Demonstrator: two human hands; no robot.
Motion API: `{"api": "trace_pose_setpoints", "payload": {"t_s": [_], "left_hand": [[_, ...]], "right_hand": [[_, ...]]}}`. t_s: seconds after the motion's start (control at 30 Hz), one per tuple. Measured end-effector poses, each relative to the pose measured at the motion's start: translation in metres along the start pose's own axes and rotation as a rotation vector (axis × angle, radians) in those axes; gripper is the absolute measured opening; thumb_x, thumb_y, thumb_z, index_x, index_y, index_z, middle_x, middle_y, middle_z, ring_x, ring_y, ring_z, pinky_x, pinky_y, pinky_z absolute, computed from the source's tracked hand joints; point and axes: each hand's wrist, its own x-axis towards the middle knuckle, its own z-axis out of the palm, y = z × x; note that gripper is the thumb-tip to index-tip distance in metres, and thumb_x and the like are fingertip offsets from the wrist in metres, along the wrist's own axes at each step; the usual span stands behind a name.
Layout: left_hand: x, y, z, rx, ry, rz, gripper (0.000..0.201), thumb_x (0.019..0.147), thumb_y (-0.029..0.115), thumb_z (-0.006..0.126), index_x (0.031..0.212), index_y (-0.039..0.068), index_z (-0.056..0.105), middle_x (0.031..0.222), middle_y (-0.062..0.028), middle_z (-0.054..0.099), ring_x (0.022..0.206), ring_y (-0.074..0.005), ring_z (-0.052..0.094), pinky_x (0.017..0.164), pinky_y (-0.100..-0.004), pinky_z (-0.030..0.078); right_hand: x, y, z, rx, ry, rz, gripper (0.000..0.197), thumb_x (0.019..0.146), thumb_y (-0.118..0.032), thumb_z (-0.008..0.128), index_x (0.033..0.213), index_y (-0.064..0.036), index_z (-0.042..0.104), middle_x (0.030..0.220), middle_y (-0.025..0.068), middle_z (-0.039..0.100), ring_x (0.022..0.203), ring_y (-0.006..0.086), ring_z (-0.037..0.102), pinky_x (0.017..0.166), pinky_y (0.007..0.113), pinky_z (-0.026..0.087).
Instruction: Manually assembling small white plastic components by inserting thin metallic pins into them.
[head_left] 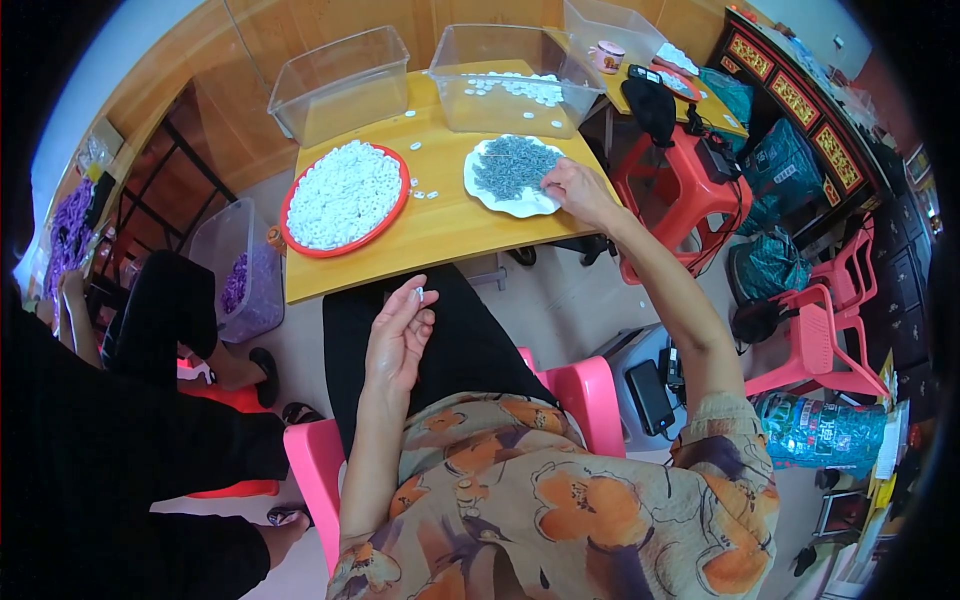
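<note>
My left hand is raised over my lap, short of the table's near edge. Its thumb and fingertips pinch a small white plastic piece. My right hand reaches across to a white scalloped plate, with its fingers closed at the right side of a heap of small grey metal pieces. Whatever is between those fingertips is too small to make out. A red round tray at the left of the table carries a high pile of small white pieces.
Two clear plastic bins stand along the yellow table's far side, the right one with white pieces inside. A few loose pieces lie between tray and plate. A red stool stands at the right. Another person sits at the left.
</note>
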Motion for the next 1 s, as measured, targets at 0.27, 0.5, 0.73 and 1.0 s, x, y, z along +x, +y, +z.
{"api": "trace_pose_setpoints", "payload": {"t_s": [0.27, 0.5, 0.73, 1.0], "left_hand": [[0.001, 0.001, 0.000, 0.002, -0.003, 0.005, 0.030, 0.090, 0.013, 0.053, 0.119, 0.003, 0.051, 0.092, -0.0065, 0.063, 0.068, -0.0071, 0.054, 0.060, -0.0166, 0.043], [-0.001, 0.001, 0.001, -0.006, -0.002, 0.008, 0.031, 0.091, 0.012, 0.052, 0.120, 0.003, 0.050, 0.093, -0.0071, 0.063, 0.068, -0.0073, 0.054, 0.059, -0.0167, 0.043], [-0.003, 0.006, 0.005, 0.058, -0.016, 0.076, 0.032, 0.090, 0.013, 0.053, 0.120, 0.002, 0.050, 0.096, -0.0096, 0.063, 0.070, -0.0077, 0.057, 0.060, -0.0167, 0.045], [-0.013, 0.017, 0.012, 0.108, 0.033, 0.207, 0.022, 0.086, 0.011, 0.059, 0.106, 0.001, 0.059, 0.091, -0.0084, 0.065, 0.070, -0.0077, 0.059, 0.062, -0.0168, 0.045]], "right_hand": [[0.010, -0.006, 0.006, -0.079, -0.077, 0.063, 0.008, 0.073, -0.014, 0.061, 0.076, -0.0095, 0.066, 0.083, 0.0131, 0.059, 0.081, 0.0302, 0.060, 0.070, 0.042, 0.048], [0.023, -0.009, 0.011, -0.052, -0.228, 0.187, 0.012, 0.074, -0.013, 0.057, 0.077, -0.0042, 0.064, 0.081, 0.0178, 0.062, 0.081, 0.0341, 0.060, 0.071, 0.043, 0.048], [0.019, -0.015, 0.021, -0.152, -0.114, 0.048, 0.013, 0.077, -0.012, 0.055, 0.075, 0.0009, 0.057, 0.073, 0.0189, 0.060, 0.073, 0.0337, 0.060, 0.066, 0.041, 0.048], [-0.004, -0.173, -0.039, 0.785, -0.022, -0.020, 0.010, 0.079, -0.004, 0.063, 0.088, 0.0005, 0.060, 0.072, 0.0003, 0.058, 0.065, 0.0043, 0.053, 0.056, 0.020, 0.043]]}}
